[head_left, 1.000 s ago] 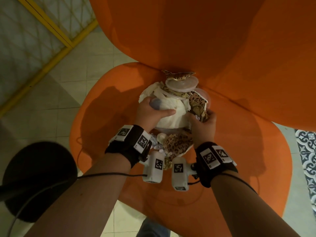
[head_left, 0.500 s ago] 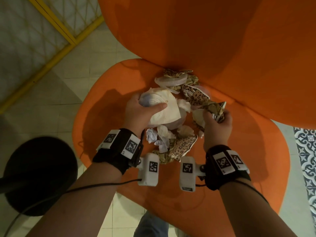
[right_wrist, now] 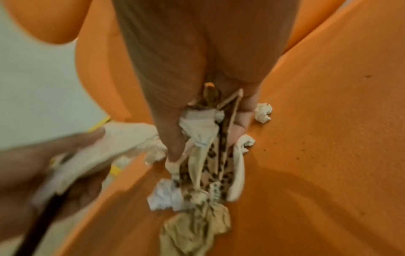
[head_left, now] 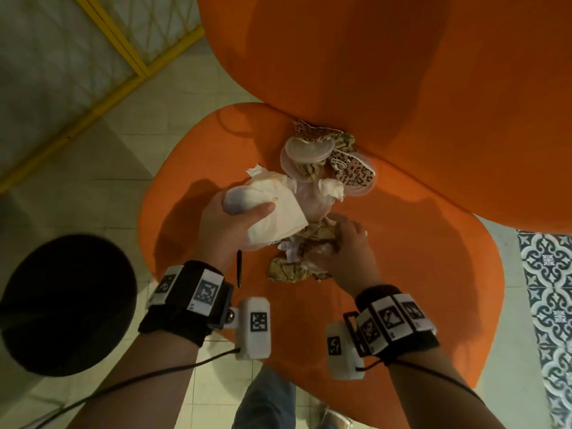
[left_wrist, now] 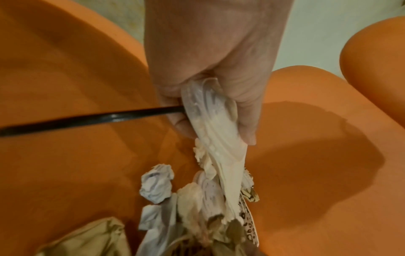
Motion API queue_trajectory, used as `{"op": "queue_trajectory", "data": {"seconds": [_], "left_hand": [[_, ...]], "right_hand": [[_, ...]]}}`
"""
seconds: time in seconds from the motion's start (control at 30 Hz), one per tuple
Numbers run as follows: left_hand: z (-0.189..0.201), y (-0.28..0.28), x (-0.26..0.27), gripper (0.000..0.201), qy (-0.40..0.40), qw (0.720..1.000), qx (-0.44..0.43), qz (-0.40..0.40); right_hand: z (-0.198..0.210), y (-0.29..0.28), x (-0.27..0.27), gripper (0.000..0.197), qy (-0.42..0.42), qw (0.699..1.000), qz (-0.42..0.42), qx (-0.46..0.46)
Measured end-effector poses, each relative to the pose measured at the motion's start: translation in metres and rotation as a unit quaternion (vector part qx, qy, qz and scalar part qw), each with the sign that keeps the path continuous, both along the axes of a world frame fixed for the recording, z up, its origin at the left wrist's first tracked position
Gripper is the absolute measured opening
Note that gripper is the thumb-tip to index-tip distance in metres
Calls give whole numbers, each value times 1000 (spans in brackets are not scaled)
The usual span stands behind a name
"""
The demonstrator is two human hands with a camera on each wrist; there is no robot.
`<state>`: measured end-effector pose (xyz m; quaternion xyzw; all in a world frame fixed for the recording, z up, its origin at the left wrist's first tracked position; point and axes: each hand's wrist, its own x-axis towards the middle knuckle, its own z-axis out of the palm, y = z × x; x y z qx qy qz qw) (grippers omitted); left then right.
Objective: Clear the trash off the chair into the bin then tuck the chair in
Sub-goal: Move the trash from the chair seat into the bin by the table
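An orange chair (head_left: pixel 418 274) carries a heap of trash on its seat. My left hand (head_left: pixel 230 226) grips a crushed clear plastic cup wrapped in white napkin (head_left: pixel 272 212), seen too in the left wrist view (left_wrist: pixel 217 124), together with a black straw (left_wrist: pixel 87 119). My right hand (head_left: pixel 343 252) clutches a bundle of leopard-print wrappers and white tissue (right_wrist: pixel 210 150). Clear plastic lids (head_left: pixel 309 150) and more leopard-print wrappers (head_left: pixel 353 170) lie against the backrest. A crumpled beige wrapper (head_left: pixel 288 269) lies between my wrists.
A round black bin (head_left: pixel 66 305) stands on the tiled floor left of the chair. A yellow-framed mesh screen (head_left: pixel 102 57) runs along the far left. Patterned blue tiles (head_left: pixel 548 305) lie at the right. Small tissue balls (right_wrist: pixel 263 112) sit loose on the seat.
Both hands have drawn back toward the seat's front with handfuls of trash, pulling the heap apart. Lids and wrappers stay by the backrest. The right hand now grips a lower bundle.
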<state>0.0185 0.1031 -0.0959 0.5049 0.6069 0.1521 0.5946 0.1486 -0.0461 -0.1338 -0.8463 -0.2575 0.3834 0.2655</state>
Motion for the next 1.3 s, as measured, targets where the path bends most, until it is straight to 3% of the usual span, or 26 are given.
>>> {"op": "queue_trajectory", "data": {"seconds": [0.03,0.17,0.37,0.5,0.6,0.73,0.83,0.97,1.13,1.3], "left_hand": [[10,-2,-23,62,-5,1000,-5,26],[7,-9,-26,69,10,1000,-20,17],[6,-15,-32,83,-4,1000,-22,13],[7,-16,-35,78,-11,999,-22,20],[7,-23,-38,66,-21,999,-21,27],[10,-43,-44,54,-60,997,-18,41],[11,-66,-54,47,-85,995,-13,60],[17,-106,-66,25,-116,988,-2,103],[27,-165,-105,44,-150,971,15,183],[34,-211,-176,35,-168,946,13,278]], "right_hand": [[9,7,-18,83,-24,997,61,-28],[6,13,-14,97,-53,986,109,-118],[4,20,-15,86,-119,959,169,-193],[1,20,-9,80,-96,969,135,-183],[-2,10,-1,72,-65,986,63,-139],[4,-12,9,44,-20,999,-36,-30],[12,-31,15,26,17,995,-89,40],[29,-56,10,27,80,976,-159,128],[65,-74,-27,11,162,961,-105,200],[80,-78,-110,12,259,946,8,194]]}}
